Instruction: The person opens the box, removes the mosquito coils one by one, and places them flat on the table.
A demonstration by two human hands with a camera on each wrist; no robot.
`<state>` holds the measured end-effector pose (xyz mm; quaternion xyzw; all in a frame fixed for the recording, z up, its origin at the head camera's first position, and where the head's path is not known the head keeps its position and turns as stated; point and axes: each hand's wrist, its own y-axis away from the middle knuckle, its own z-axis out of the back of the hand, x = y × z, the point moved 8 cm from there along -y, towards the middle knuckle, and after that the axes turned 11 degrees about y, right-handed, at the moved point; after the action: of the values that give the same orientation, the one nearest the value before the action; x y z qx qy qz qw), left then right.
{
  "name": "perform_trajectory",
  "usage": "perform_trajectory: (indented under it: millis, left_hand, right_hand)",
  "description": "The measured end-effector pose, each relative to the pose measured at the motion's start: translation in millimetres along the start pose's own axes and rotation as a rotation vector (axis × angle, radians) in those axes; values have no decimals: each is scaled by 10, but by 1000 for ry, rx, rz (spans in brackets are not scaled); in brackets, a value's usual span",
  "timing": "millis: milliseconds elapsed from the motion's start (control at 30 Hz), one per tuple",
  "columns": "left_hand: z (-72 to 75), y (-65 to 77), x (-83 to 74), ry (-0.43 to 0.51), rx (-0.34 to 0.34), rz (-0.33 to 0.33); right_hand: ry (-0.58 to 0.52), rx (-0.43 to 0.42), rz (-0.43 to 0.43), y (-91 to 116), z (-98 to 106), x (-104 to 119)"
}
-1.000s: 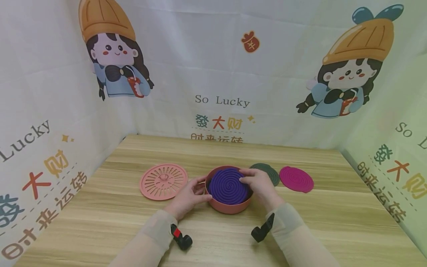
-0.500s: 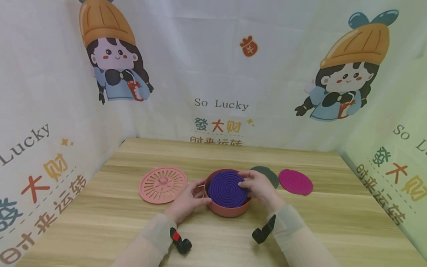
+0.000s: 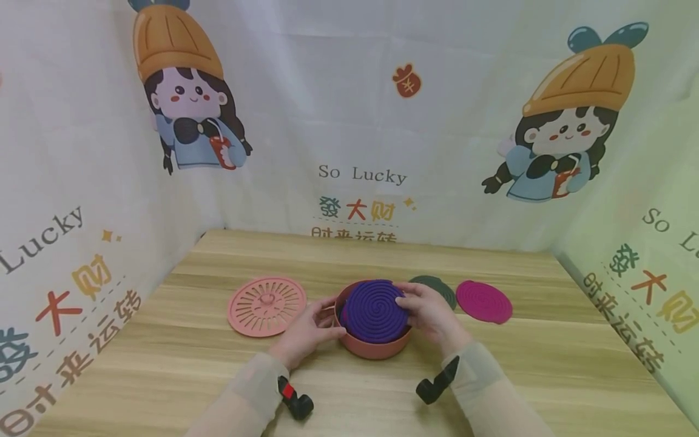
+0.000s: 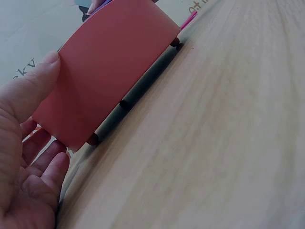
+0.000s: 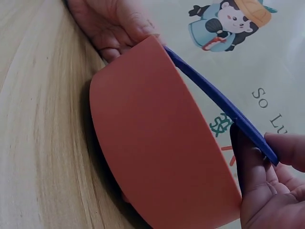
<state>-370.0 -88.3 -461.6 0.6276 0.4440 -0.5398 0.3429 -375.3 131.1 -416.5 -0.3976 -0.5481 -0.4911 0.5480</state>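
Note:
A round salmon-pink mosquito coil tin (image 3: 375, 349) stands on short feet near the middle of the table. My left hand (image 3: 307, 331) holds its left side, the thumb (image 4: 43, 81) on the wall near the rim. My right hand (image 3: 432, 312) pinches the edge of a purple-blue mosquito coil (image 3: 378, 311) between thumb and fingers. In the right wrist view that coil (image 5: 214, 95) slants, its held edge raised above the rim and its far edge near the left side of the tin. A bit of magenta shows inside the tin beneath it; the rest of the inside is hidden.
The slotted pink lid (image 3: 267, 321) with its small knob lies left of the tin. A dark green coil (image 3: 445, 291), partly behind my right hand, and a magenta coil (image 3: 484, 301) lie to the right. Printed cloth (image 3: 306, 109) walls the wooden table (image 3: 164, 364).
My right hand has lifted the right edge of the purple-blue coil and shifted slightly right, so the coil tilts and uncovers some magenta. My left hand stays on the tin.

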Motion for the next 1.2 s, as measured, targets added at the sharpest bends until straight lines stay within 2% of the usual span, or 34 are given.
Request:
perform_trajectory:
  millis: [233,467,733,967,1200]
  left_hand:
    - [-19,-4,22,1,9,4]
    - [-33,-19,21,-22,0,5]
    - [-37,-33,64,-13,-1,13]
    - [-47,-28,71,-16,6,5]
    - [-59,-21,66,-23,13,0]
  right_hand:
    - [-220,-40,17,71,231,-21]
    - [-354,-111,40,219,628,13]
    - [-519,-184,49,385,1124,-106]
    - [-702,-281,-37,516,1516,-314]
    - [-909,-455,-131,618,1814,-512]
